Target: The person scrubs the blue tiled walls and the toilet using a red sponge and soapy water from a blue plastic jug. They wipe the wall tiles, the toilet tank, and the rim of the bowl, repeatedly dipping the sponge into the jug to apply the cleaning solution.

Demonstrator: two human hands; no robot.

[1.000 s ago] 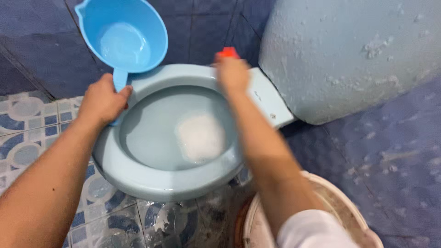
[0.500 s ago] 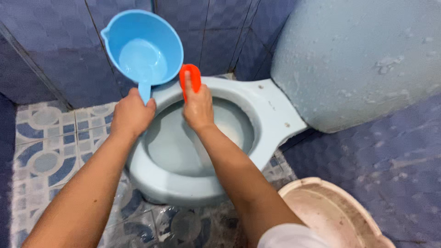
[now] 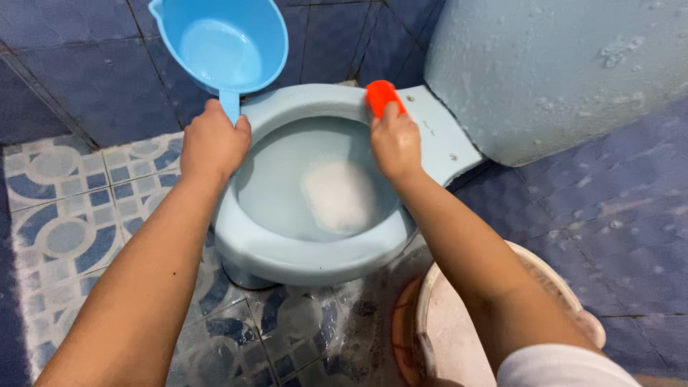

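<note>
Holding two items over one fixture. Item one: pale blue dipper (image 3: 218,43), upper left of the frame, bowl tipped toward me with a little water in it, its short handle pointing down toward my left hand (image 3: 213,143), which was wrapped tight around that handle just above the near-left rim. Item two: orange scrub brush (image 3: 383,97), upper centre, gripped in my right hand (image 3: 395,145) with fingers curled shut around it; only its rounded orange end showed past my knuckles. Its long axis ran up and slightly left in the frame, resting at the back rim of the light blue toilet bowl (image 3: 287,261). Bowl interior lay directly below and left of the right hand, which was the nearer; foamy water (image 3: 337,195) sat at centre. Also present: patterned floor tiles (image 3: 57,193), left; worn pale bucket (image 3: 459,330), lower right; blue cistern (image 3: 559,64), upper right.
</note>
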